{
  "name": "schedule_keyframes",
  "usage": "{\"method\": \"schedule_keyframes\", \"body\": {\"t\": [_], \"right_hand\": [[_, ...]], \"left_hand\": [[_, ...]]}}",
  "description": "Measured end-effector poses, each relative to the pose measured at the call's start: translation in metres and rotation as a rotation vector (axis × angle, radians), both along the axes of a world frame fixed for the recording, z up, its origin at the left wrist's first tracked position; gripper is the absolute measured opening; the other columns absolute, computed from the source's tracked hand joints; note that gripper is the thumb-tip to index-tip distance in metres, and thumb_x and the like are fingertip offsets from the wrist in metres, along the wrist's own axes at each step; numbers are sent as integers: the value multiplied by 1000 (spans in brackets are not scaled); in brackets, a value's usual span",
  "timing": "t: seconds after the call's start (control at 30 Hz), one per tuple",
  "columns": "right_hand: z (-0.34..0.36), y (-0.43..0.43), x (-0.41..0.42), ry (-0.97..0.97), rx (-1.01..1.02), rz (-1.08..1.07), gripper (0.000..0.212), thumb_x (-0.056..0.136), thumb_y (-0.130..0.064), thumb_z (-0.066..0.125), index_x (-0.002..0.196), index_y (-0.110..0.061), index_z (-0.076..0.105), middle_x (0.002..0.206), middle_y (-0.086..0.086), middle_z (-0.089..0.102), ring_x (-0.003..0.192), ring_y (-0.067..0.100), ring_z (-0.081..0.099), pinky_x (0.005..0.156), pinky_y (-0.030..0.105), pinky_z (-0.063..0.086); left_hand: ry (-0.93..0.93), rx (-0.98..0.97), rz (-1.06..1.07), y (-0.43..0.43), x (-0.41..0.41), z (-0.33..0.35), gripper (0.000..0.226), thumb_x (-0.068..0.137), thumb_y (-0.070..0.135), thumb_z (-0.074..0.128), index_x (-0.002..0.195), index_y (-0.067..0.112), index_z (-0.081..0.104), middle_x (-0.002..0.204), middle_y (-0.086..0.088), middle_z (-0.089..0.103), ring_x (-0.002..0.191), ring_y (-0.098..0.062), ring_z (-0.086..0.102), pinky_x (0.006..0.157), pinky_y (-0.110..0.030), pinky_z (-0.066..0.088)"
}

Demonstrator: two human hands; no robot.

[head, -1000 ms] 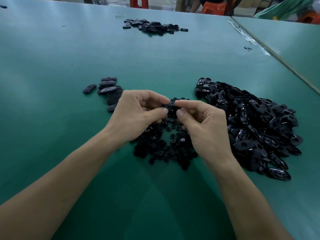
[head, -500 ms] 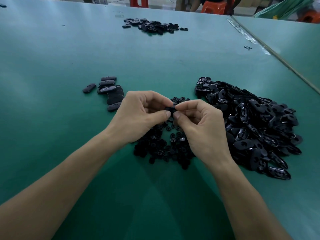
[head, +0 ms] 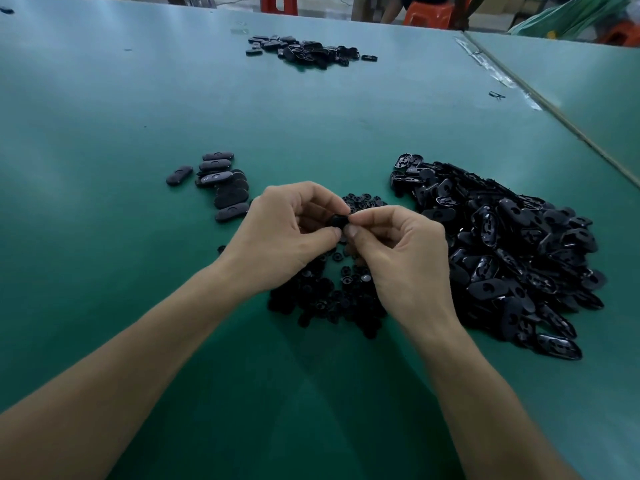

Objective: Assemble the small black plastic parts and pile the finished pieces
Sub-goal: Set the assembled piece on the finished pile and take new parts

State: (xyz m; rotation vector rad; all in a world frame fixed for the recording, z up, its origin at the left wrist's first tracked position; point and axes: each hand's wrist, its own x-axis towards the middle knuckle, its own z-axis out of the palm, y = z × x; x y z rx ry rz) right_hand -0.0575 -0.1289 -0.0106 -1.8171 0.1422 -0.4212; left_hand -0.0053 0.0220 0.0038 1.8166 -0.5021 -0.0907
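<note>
While your forearms reach in from the near edge of the smooth, matte green tabletop (head: 104,220), the leftmost things on it are a small cluster of closed, rounded-oblong black plastic pieces (head: 223,183). They lie flat and partly overlapping about midway between the near and far edges, one of them a little apart on the left side. Just right of that cluster is your left hand (head: 280,237), fingers curled, thumb and forefinger pinching a small black plastic part (head: 336,221) held above the tabletop's middle. Your fingertips hide most of its shape, so I cannot tell whether it is one piece or two. Beneath both hands lies a loose scatter of tiny round black plastic buttons (head: 325,299), dull and knobbly, touching one another. Close to the far edge, a low pile of dark oblong plastic pieces (head: 308,50) lies well apart from everything else. Your right hand (head: 401,261) meets the left at the fingertips, thumb and forefinger nipping the same part from the other side, the remaining fingers folded in. Right of that hand a large heap of glossy black oval plastic shells (head: 512,258) spreads toward the right edge, many hollow side up, showing ribs and round holes. Past the right edge, a thin seam strip (head: 554,109) divides it from a second green tabletop (head: 595,98).
</note>
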Motion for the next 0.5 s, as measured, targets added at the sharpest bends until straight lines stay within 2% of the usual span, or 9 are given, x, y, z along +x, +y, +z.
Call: {"method": "schedule_keyframes", "body": {"t": [0.1,0.2,0.3,0.4,0.5], "right_hand": [[-2,1,1,6,32,-18,12,86,-12,77,83,-23,74,77,-7,76,72,8,72,72,27,56],[-5,5,1,8,40,-18,10,86,-12,76,85,-22,76,79,-7,76,76,11,72,77,31,57],[-5,9,0,-19,14,-33,17,87,-10,75,86,-26,77,80,-9,76,77,15,71,79,32,57],[-4,11,0,-45,-23,-64,21,88,-10,74,87,-31,78,76,-12,75,73,14,71,75,27,57],[-3,13,-3,-64,-77,-85,18,89,-12,73,95,-26,81,79,-17,75,72,0,68,70,11,49]], "left_hand": [[-39,36,10,0,1,-3,29,82,-2,73,89,26,71,85,-1,76,78,-13,71,79,-28,59],[-51,50,17,0,1,-5,27,81,3,70,89,29,69,86,-1,75,80,-22,71,81,-38,59],[-14,20,2,0,1,-5,24,80,5,70,91,26,69,86,-5,74,77,-17,68,80,-42,57],[11,-6,-8,1,1,-6,26,85,-4,70,93,21,69,88,-7,75,77,-14,66,80,-43,56],[57,-60,-12,0,2,-6,22,89,-3,68,94,18,68,87,-9,74,75,-16,63,76,-40,56]]}}
